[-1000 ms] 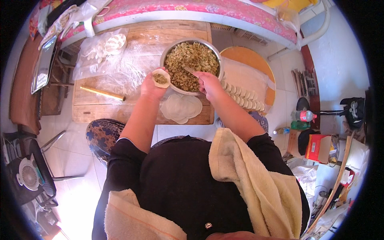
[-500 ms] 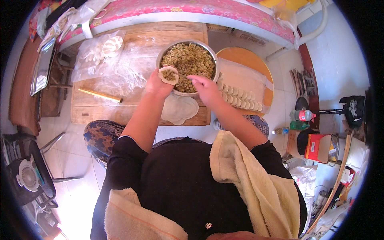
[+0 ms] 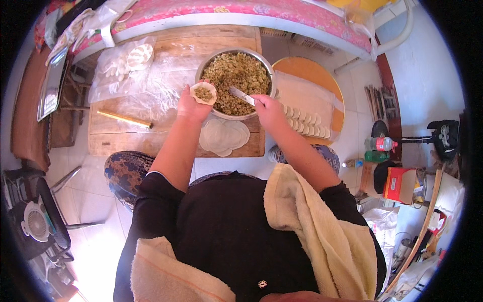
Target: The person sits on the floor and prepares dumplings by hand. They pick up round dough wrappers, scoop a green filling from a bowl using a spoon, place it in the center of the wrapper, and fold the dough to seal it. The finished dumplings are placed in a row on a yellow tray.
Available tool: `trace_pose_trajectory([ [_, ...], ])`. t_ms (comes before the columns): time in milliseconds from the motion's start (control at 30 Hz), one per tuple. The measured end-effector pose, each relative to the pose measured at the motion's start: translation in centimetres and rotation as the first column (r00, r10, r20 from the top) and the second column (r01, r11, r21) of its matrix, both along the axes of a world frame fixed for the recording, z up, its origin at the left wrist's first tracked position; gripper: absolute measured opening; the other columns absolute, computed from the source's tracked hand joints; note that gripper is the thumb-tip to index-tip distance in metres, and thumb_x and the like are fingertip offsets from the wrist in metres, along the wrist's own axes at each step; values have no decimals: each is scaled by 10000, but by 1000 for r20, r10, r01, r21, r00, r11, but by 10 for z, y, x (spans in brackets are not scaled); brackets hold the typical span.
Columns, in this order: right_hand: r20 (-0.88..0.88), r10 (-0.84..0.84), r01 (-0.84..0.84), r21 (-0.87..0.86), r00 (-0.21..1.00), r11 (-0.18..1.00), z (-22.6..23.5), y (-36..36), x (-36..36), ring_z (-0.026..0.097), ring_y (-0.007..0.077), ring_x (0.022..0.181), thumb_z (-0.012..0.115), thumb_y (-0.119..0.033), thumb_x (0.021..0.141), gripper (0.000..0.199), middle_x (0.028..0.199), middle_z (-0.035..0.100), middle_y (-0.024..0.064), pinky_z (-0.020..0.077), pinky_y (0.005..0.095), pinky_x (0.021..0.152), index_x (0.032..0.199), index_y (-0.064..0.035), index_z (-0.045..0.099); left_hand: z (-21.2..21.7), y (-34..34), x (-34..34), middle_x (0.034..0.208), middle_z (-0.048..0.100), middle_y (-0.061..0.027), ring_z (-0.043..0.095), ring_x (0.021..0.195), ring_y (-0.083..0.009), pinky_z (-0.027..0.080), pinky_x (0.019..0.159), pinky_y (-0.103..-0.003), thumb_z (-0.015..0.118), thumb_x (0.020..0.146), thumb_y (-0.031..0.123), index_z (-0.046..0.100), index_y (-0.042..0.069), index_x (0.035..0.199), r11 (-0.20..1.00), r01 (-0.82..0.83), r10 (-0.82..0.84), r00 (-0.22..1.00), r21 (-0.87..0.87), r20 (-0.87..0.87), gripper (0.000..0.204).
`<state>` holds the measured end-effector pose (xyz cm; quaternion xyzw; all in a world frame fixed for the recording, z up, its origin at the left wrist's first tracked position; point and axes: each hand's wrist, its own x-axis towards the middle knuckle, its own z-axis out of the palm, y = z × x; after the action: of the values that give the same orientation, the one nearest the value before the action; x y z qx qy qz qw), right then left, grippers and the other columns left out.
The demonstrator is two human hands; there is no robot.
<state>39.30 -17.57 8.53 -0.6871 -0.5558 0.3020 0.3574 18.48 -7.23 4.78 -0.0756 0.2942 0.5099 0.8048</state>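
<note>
On the palm of my left hand (image 3: 190, 107) rests a round dumpling wrapper (image 3: 203, 101), spread out with a mound of meat and vegetable filling (image 3: 203, 92) at its centre. My left fingers curl under it, at the left side of a steel bowl (image 3: 199, 70). That bowl is full of chopped filling (image 3: 240, 68). Over its front right part, my right hand (image 3: 270, 111) grips the handle of a small flat spreader (image 3: 241, 94), blade pointing left toward the wrapper. Just below the bowl lies a pile of flat wrappers (image 3: 224, 138).
Folded dumplings (image 3: 304, 121) line up in rows on a round orange board (image 3: 298, 65) at right. The wooden table (image 3: 166, 138) bears a golden stick (image 3: 126, 120), a plastic sheet (image 3: 166, 80) and a white dish (image 3: 140, 57). A pink-covered bed edge (image 3: 221, 17) runs along the back.
My right hand has drawn back to the right, and the spreader's blade now shows, apart from the wrapper. My left hand has shifted slightly left with the filled wrapper.
</note>
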Motion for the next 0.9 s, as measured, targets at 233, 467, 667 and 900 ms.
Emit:
trace_pose_trajectory([
  [233,-379,-245,98,-367,892,925,-26,37,-5,552,174,551,508,-157,907,244,667,592,59,460,317,527,1008,-8,674,6,-1,-6,1114,582,-196,552,1048,-348,464,919,-466,208,1015,413,499,-13,1118,1000,-5,5,1000,-27,-6,526],
  [467,-688,-322,1,-423,651,906,-17,31,-1,342,57,478,478,-162,931,245,594,406,-74,328,232,478,1115,-64,606,-2,0,-15,1118,576,-195,550,1045,-351,470,912,-468,227,1016,400,501,-11,1114,1000,-9,8,1000,-30,-13,504],
  [667,-726,-286,-26,-385,625,922,4,13,14,364,60,491,458,-179,958,283,609,417,-68,357,236,495,1181,-63,587,5,-3,-6,1112,575,-189,542,1054,-328,447,941,-466,221,1012,426,510,-12,1113,998,58,-58,998,-26,-12,534],
  [900,11,206,-204,195,978,959,13,-6,-9,521,222,603,545,-130,896,266,685,511,56,441,354,553,1142,-127,644,29,-14,17,1159,547,-198,505,1106,-334,388,1006,-476,219,1000,492,497,-27,1144,984,172,-175,981,42,88,605],
])
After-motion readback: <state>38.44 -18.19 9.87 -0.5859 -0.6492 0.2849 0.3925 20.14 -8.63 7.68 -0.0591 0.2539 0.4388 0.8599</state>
